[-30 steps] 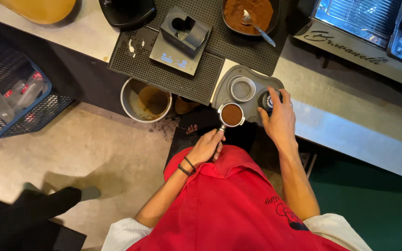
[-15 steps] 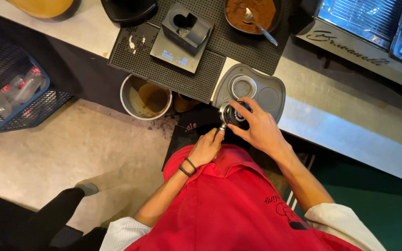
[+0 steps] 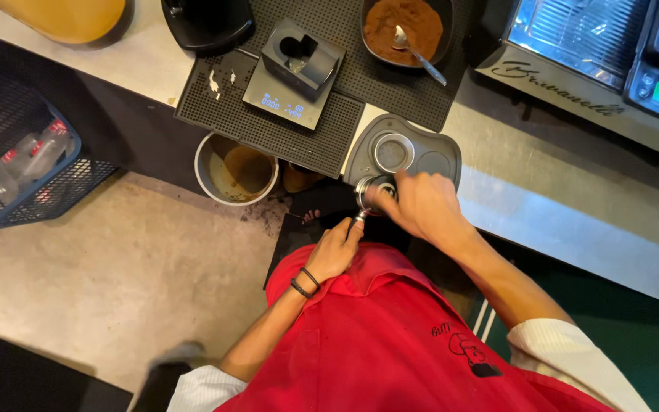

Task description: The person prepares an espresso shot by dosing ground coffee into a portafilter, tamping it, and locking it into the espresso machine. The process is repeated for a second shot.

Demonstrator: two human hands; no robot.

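My left hand (image 3: 335, 252) grips the dark handle of a portafilter (image 3: 363, 200), which is held just in front of the grey tamping mat (image 3: 440, 158). My right hand (image 3: 417, 204) covers the portafilter's basket from above, fingers closed around a small round dark tool that sits on the basket. The hand hides most of the tool and the coffee in the basket. A metal ring (image 3: 393, 151) lies on the mat just beyond my right hand.
On the black rubber mat are a digital scale (image 3: 276, 101) carrying a dark holder (image 3: 301, 55) and a bowl of ground coffee (image 3: 406, 21) with a spoon (image 3: 419, 55). A grounds bucket (image 3: 236, 169) stands below the counter, a blue basket (image 3: 17, 172) at left, a steel machine (image 3: 573, 38) at right.
My right hand took the round tool from the right side of the mat and brought it left onto the portafilter basket. My left hand kept hold of the handle.
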